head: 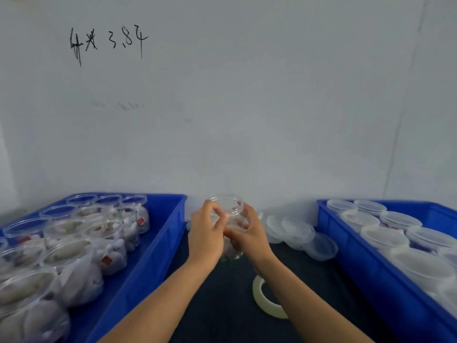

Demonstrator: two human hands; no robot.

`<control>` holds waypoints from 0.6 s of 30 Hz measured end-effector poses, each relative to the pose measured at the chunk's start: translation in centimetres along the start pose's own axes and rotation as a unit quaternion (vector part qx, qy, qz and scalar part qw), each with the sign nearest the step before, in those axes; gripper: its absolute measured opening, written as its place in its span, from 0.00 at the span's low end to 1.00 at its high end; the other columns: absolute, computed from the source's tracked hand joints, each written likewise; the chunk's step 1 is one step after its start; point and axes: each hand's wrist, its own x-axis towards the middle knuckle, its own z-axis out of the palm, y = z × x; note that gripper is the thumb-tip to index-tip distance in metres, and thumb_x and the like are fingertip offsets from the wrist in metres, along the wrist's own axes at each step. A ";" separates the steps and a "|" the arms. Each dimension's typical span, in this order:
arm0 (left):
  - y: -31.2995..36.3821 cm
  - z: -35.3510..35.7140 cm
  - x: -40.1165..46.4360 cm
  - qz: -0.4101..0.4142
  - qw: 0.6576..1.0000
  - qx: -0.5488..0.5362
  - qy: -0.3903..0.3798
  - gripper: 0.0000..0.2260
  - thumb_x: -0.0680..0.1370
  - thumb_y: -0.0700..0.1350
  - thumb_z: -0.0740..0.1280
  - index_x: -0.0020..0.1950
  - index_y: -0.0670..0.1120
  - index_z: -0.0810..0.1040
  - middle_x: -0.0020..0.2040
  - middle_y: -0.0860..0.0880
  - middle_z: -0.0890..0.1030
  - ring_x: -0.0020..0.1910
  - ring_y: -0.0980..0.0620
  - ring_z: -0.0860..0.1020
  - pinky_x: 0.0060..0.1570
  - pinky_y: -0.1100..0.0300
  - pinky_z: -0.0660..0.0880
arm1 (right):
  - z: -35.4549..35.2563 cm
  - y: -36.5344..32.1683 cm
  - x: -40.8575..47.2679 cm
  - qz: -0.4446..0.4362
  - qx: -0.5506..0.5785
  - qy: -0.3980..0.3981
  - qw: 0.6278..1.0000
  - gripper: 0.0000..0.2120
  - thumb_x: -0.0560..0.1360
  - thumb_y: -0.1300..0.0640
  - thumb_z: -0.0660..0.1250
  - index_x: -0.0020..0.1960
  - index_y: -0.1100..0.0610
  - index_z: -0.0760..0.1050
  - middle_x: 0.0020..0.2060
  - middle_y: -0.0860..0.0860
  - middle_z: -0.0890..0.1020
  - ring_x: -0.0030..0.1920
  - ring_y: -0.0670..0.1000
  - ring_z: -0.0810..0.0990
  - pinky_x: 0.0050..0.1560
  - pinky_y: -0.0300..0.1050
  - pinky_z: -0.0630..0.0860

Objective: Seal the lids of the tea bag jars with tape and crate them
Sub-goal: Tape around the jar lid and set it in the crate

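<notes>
Two hands meet at the lower middle of the frame around one clear jar (231,219) held above the dark tabletop (222,305). The left hand (206,233) curls its fingers and thumb around the jar's lid rim; the right hand (249,235) grips the jar's body from the other side, fingers wrapped round it. A roll of tape (265,299) lies on the tabletop under the right forearm. At lower left a blue crate (158,256) holds jars filled with tea bags (71,256). At lower right a second blue crate (351,256) holds jars with whitish lids. Loose clear lids (296,233) are heaped between the held jar and that crate
</notes>
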 end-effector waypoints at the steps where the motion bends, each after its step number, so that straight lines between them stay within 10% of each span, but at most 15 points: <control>1: 0.1 0.6 -1.0 -0.002 1.000 -0.008 -0.007 0.08 0.80 0.48 0.64 0.43 0.57 0.68 0.52 0.49 0.74 0.46 0.50 0.78 0.45 0.50 0.79 | -0.7 0.6 -0.9 0.009 -0.001 0.010 1.000 0.25 0.71 0.67 0.72 0.57 0.43 0.70 0.45 0.37 0.83 0.47 0.39 0.83 0.40 0.33 0.78; 7: -2.5 3.0 -5.0 0.009 0.999 -0.042 -0.032 0.07 0.79 0.49 0.65 0.54 0.59 0.71 0.58 0.55 0.73 0.54 0.58 0.76 0.49 0.61 0.78 | -2.3 3.1 -4.0 0.053 0.024 0.041 0.997 0.25 0.70 0.67 0.73 0.62 0.52 0.71 0.51 0.52 0.83 0.44 0.49 0.84 0.37 0.35 0.77; 14: -8.3 3.0 -6.9 -0.047 0.980 -0.175 -0.083 0.32 0.71 0.56 0.70 0.67 0.69 0.54 0.64 0.60 0.70 0.61 0.68 0.74 0.53 0.68 0.76 | -2.1 5.7 -5.0 0.071 0.049 0.025 0.996 0.31 0.66 0.69 0.76 0.65 0.53 0.70 0.55 0.52 0.82 0.53 0.51 0.83 0.48 0.46 0.81; 18: -10.9 3.5 -7.1 -0.089 0.977 -0.067 -0.179 0.52 0.61 0.51 0.82 0.70 0.69 0.47 0.64 0.61 0.69 0.58 0.64 0.76 0.53 0.64 0.78 | -1.4 6.8 -5.0 0.071 0.017 0.012 0.997 0.37 0.64 0.68 0.78 0.67 0.51 0.66 0.58 0.52 0.80 0.54 0.48 0.83 0.52 0.47 0.81</control>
